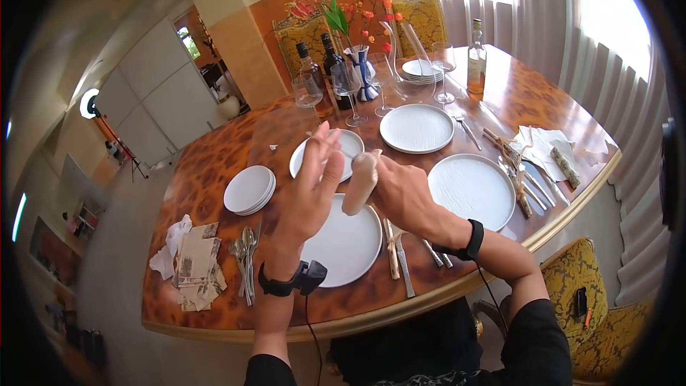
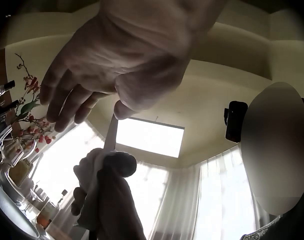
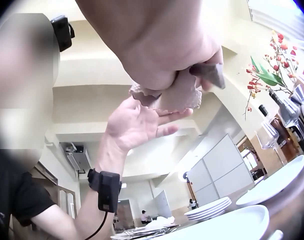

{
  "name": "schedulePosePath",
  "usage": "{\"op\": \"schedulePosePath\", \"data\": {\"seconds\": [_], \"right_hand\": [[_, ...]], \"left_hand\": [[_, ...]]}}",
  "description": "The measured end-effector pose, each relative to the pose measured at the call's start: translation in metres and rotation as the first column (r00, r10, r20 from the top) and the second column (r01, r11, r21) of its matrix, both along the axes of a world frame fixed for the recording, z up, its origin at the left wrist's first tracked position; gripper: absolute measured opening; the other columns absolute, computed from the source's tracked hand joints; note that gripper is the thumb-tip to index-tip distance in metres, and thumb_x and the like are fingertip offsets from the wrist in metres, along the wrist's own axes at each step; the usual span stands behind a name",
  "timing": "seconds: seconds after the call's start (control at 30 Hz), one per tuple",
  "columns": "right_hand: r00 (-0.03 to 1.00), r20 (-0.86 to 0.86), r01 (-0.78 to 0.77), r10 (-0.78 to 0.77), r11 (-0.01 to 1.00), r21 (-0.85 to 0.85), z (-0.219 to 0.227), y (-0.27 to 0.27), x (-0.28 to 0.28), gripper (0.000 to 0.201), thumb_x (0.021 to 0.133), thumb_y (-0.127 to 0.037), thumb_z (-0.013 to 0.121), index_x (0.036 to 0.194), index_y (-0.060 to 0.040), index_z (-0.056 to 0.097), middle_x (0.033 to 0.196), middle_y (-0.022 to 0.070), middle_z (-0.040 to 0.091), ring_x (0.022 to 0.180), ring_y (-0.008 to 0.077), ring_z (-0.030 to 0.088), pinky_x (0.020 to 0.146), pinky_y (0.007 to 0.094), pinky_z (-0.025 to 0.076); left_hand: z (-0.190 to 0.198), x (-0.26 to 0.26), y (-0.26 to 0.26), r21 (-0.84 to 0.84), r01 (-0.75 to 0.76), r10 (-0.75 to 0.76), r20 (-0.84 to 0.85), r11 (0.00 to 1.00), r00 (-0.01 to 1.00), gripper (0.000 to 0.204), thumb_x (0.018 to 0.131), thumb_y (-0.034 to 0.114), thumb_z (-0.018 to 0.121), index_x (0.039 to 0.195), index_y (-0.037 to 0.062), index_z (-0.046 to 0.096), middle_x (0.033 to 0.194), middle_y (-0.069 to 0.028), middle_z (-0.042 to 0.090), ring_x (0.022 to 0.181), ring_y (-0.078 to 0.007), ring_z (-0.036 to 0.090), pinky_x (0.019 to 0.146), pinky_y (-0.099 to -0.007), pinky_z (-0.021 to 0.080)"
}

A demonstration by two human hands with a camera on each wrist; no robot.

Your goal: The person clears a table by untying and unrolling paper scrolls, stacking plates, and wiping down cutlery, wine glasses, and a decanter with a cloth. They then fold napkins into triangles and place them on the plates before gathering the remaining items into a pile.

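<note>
My right hand (image 1: 407, 189) grips a pale cloth with a wavy edge (image 3: 179, 97) above the plates. Out of the cloth's folds, in the left wrist view, a flat table knife blade (image 2: 111, 134) points up toward my left thumb; the rest of the knife is hidden in cloth and fingers. My left hand (image 1: 309, 193) is raised just beside it, fingers extended, palm toward the cloth. Under both hands lies a white dinner plate (image 1: 343, 250), with another white plate (image 1: 300, 161) behind, partly covered by the left hand.
Small plates are stacked (image 1: 249, 189) at left, near spoons (image 1: 246, 257) and printed paper napkins (image 1: 196, 268). More plates (image 1: 471, 193) and tied cutlery (image 1: 525, 179) lie at right. Stemmed glasses (image 1: 346, 82), a decanter (image 1: 411, 64), bottles (image 1: 476, 61) and a flower vase (image 1: 364, 75) stand behind.
</note>
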State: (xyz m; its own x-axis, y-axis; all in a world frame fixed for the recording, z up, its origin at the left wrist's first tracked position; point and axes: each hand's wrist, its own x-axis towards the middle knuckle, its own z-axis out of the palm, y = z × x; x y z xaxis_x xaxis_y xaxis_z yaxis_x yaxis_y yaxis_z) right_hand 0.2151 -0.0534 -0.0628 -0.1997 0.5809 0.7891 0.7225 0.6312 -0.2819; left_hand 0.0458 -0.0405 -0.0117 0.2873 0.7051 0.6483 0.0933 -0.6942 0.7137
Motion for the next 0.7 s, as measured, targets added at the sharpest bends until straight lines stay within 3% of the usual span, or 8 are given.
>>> {"op": "schedulePosePath", "data": {"seconds": [0.07,0.13,0.27,0.33,0.37,0.47,0.6,0.7], "right_hand": [[0.984,0.15,0.122,-0.093,0.973,-0.195,0.001,-0.015,-0.015,0.031,0.084,-0.009,0.06,0.109,0.0014,0.045,0.092,0.0172,0.061,0.071,0.0355,0.066,0.056,0.0459,0.052],[0.973,0.205,0.158,-0.108,0.956,-0.246,0.002,-0.02,-0.019,0.029,0.086,-0.007,0.057,0.108,0.0022,0.042,0.091,0.019,0.058,0.071,0.0386,0.065,0.056,0.0478,0.051],[0.98,-0.119,-0.19,0.162,0.939,-0.288,-0.009,-0.013,-0.016,0.025,0.094,-0.012,0.053,0.111,0.0036,0.045,0.096,0.0197,0.062,0.076,0.0393,0.066,0.061,0.0469,0.051],[0.699,-0.648,-0.615,0.304,0.719,-0.326,-0.012,-0.009,-0.016,0.026,0.096,-0.016,0.054,0.113,0.0026,0.052,0.098,0.0168,0.066,0.078,0.0282,0.068,0.065,0.0414,0.052],[0.553,-0.778,-0.726,0.299,0.631,-0.274,-0.017,-0.005,-0.017,0.022,0.094,-0.015,0.056,0.111,-0.0009,0.059,0.097,0.0121,0.068,0.081,0.0183,0.067,0.067,0.0348,0.054],[0.558,-0.8,-0.787,0.221,0.447,-0.426,-0.005,-0.025,-0.001,0.021,0.091,-0.013,0.061,0.109,-0.0021,0.06,0.094,0.0077,0.068,0.08,0.0141,0.065,0.067,0.0318,0.054],[0.607,-0.73,-0.732,0.315,0.579,-0.359,-0.036,-0.009,0.017,0.017,0.093,-0.019,0.064,0.104,-0.0056,0.059,0.091,0.0,0.062,0.082,0.0068,0.057,0.073,0.023,0.049],[0.371,-0.837,-0.914,0.402,0.315,-0.254,-0.046,-0.025,0.024,0.033,0.093,-0.022,0.065,0.12,-0.0059,0.055,0.11,0.0032,0.059,0.101,0.0091,0.055,0.085,0.0258,0.048]], "left_hand": [[-0.006,0.021,-0.018,-0.31,0.232,-0.167,0.222,0.922,0.961,0.05,0.105,0.031,0.043,0.138,-0.0053,0.03,0.128,-0.0247,0.058,0.108,-0.0217,0.061,0.097,-0.0322,0.047],[-0.017,0.025,-0.006,-0.26,0.162,-0.105,0.219,0.952,0.97,0.047,0.106,0.026,0.041,0.139,-0.0049,0.03,0.126,-0.0261,0.059,0.106,-0.0205,0.062,0.095,-0.0305,0.048],[-0.007,0.006,0.008,-0.411,0.331,-0.211,0.31,0.85,0.927,0.043,0.106,0.026,0.036,0.138,-0.0039,0.036,0.125,-0.0241,0.061,0.102,-0.0174,0.063,0.088,-0.0278,0.051],[0.0,-0.005,0.013,-0.472,0.451,-0.302,0.359,0.758,0.883,0.044,0.106,0.031,0.034,0.137,-0.001,0.04,0.133,-0.0227,0.056,0.107,-0.0245,0.064,0.088,-0.0336,0.053],[0.0,-0.009,0.016,-0.447,0.473,-0.314,0.384,0.759,0.868,0.046,0.106,0.034,0.033,0.136,-0.0001,0.042,0.135,-0.0225,0.055,0.116,-0.0269,0.06,0.095,-0.0386,0.05],[0.01,-0.019,0.016,-0.386,0.509,-0.232,0.574,0.769,0.786,0.044,0.107,0.031,0.032,0.137,0.0029,0.045,0.136,-0.0196,0.055,0.124,-0.0285,0.055,0.104,-0.0436,0.043],[0.008,-0.028,0.013,-0.194,0.583,-0.327,0.67,0.789,0.666,0.042,0.107,0.036,0.031,0.135,0.008,0.045,0.125,-0.0196,0.063,0.112,-0.0271,0.063,0.103,-0.0413,0.046],[-0.001,-0.018,0.008,-0.221,0.541,-0.275,0.673,0.811,0.687,0.043,0.106,0.038,0.034,0.133,0.0085,0.046,0.117,-0.019,0.065,0.101,-0.0273,0.068,0.099,-0.0408,0.049]]}}
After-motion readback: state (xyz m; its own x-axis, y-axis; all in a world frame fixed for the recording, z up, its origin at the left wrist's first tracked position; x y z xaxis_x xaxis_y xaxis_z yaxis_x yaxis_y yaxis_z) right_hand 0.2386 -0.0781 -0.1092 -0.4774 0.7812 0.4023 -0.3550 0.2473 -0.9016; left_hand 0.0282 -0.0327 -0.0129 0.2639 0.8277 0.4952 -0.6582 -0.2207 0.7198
